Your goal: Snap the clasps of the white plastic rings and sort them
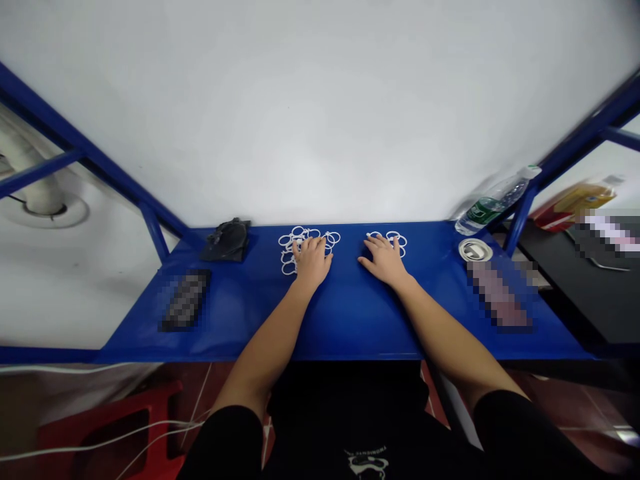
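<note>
My left hand (pixel 311 261) lies palm down with fingers spread over a cluster of thin white rings (pixel 289 268) on the blue tabletop (pixel 350 320). Several of these rings show around its fingers, each with a small knob or tab; part of the cluster is covered by the hand. To the right, my right hand (pixel 385 259) also rests palm down, fingers apart, on a smaller group of white rings (pixel 397 237). Some of that group is hidden beneath it. A strip of bare blue surface separates the two groups.
At the left lie a crumpled black bag (pixel 227 240) and a blurred dark item (pixel 185 300). On the right are a water bottle (pixel 495 202), a round white roll (pixel 475 250) and a blurred pinkish item (pixel 500 293). Blue frame bars flank both sides; a red stool (pixel 150 413) stands below.
</note>
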A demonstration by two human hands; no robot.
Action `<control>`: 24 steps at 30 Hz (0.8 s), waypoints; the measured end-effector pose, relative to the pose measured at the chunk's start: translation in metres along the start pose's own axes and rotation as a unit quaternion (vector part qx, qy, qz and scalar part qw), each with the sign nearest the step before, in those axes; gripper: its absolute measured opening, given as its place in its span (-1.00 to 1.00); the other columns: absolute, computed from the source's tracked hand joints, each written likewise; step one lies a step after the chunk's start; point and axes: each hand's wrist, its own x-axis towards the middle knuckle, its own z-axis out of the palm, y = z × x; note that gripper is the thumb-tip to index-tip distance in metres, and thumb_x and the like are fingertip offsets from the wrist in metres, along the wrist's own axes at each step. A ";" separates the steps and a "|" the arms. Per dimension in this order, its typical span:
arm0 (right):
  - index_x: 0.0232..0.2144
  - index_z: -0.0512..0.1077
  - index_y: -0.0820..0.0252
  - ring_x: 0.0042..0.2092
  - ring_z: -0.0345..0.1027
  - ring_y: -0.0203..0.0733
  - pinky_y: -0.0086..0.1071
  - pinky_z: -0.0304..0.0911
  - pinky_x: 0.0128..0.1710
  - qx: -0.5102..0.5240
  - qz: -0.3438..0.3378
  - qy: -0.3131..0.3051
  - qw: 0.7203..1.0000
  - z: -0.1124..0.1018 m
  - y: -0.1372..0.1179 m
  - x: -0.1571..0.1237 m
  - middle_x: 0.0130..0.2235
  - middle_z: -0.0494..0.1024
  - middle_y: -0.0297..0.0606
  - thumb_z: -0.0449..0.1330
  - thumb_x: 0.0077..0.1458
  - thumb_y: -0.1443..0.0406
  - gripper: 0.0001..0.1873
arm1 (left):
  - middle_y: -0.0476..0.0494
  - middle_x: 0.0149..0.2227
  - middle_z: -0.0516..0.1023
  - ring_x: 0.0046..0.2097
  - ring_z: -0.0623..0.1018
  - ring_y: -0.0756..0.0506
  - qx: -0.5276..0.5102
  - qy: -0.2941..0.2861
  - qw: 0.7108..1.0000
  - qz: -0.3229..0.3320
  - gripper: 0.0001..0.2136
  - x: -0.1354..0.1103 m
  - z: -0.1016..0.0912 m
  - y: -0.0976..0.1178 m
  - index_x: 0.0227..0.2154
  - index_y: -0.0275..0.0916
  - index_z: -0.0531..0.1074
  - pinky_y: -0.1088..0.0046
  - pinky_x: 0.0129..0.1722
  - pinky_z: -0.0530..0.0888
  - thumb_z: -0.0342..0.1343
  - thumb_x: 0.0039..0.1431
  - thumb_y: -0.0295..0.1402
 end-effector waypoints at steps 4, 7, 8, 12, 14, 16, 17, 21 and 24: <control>0.31 0.34 0.18 0.24 0.38 0.19 0.24 0.15 0.30 0.120 -0.094 0.058 0.987 -0.005 -0.012 -0.003 0.21 0.53 0.06 0.18 0.33 0.14 -0.43 | -0.22 0.19 0.55 0.28 0.42 -0.33 -0.055 0.072 0.995 0.043 -0.64 -0.002 0.001 0.003 0.17 -0.05 0.48 -0.22 0.43 -0.03 0.17 0.34 -0.29; 0.38 0.24 0.10 0.11 0.47 0.09 0.07 0.36 0.15 0.183 -0.173 0.062 0.966 -0.005 -0.019 -0.007 0.14 0.58 -0.02 0.15 0.36 0.18 -0.40 | -0.19 0.12 0.59 0.21 0.50 -0.29 -0.091 0.091 0.988 0.087 -0.71 -0.004 0.003 0.006 0.11 -0.03 0.53 -0.16 0.42 0.05 0.14 0.37 -0.29; 0.39 0.22 0.07 0.09 0.48 0.08 0.05 0.38 0.12 0.188 -0.188 0.057 0.962 -0.004 -0.021 -0.008 0.13 0.58 -0.05 0.14 0.37 0.20 -0.40 | -0.19 0.11 0.60 0.19 0.51 -0.27 -0.098 0.088 0.986 0.102 -0.72 -0.005 0.004 0.007 0.10 -0.04 0.53 -0.13 0.41 0.09 0.13 0.38 -0.29; 0.36 0.27 0.05 0.07 0.49 0.04 -0.01 0.40 0.09 0.189 -0.207 0.048 0.959 -0.001 -0.021 -0.009 0.12 0.59 -0.08 0.10 0.38 0.25 -0.47 | -0.24 0.12 0.57 0.16 0.54 -0.23 -0.131 0.071 0.977 0.153 -0.68 -0.006 0.007 0.009 0.14 -0.14 0.50 0.06 0.30 0.35 0.12 0.38 -0.34; 0.31 0.33 0.08 0.06 0.50 0.02 -0.05 0.40 0.09 0.201 -0.201 0.060 0.957 0.000 -0.020 -0.008 0.09 0.60 -0.08 0.10 0.38 0.26 -0.51 | -0.26 0.11 0.55 0.15 0.55 -0.20 -0.161 0.073 0.969 0.170 -0.66 -0.006 0.009 0.009 0.16 -0.19 0.48 0.18 0.21 0.46 0.11 0.37 -0.39; 0.28 0.36 0.10 0.03 0.51 -0.01 -0.09 0.41 0.07 0.216 -0.188 0.073 0.955 -0.001 -0.020 -0.009 0.05 0.62 -0.09 0.11 0.37 0.27 -0.54 | -0.26 0.10 0.54 0.10 0.57 -0.15 -0.195 0.083 0.962 0.174 -0.67 -0.006 0.011 0.008 0.16 -0.21 0.48 0.26 0.15 0.52 0.09 0.37 -0.42; 0.27 0.36 0.10 0.00 0.52 -0.03 -0.12 0.41 0.04 0.222 -0.179 0.077 0.955 -0.002 -0.021 -0.009 0.03 0.62 -0.10 0.12 0.36 0.28 -0.54 | -0.25 0.09 0.54 0.07 0.59 -0.13 -0.209 0.089 0.959 0.170 -0.68 -0.006 0.012 0.008 0.14 -0.21 0.48 0.28 0.13 0.54 0.08 0.38 -0.43; 0.17 0.42 0.11 -0.15 0.52 -0.12 -0.24 0.41 -0.10 0.229 -0.144 0.082 0.959 -0.003 -0.022 -0.010 -0.05 0.62 -0.14 0.20 0.31 0.23 -0.60 | -0.22 0.04 0.56 0.01 0.61 -0.08 -0.249 0.114 0.950 0.151 -0.76 -0.007 0.012 0.009 0.04 -0.20 0.53 0.32 0.07 0.59 0.07 0.41 -0.40; -0.01 0.49 0.12 -0.23 0.49 -0.14 -0.30 0.37 -0.20 0.217 -0.111 0.078 0.967 -0.004 -0.022 -0.009 -0.15 0.63 -0.19 0.30 0.25 0.12 -0.68 | -0.21 0.02 0.58 0.01 0.62 -0.08 -0.272 0.117 0.946 0.136 -0.80 -0.007 0.011 0.009 -0.02 -0.20 0.55 0.34 0.02 0.61 0.08 0.41 -0.40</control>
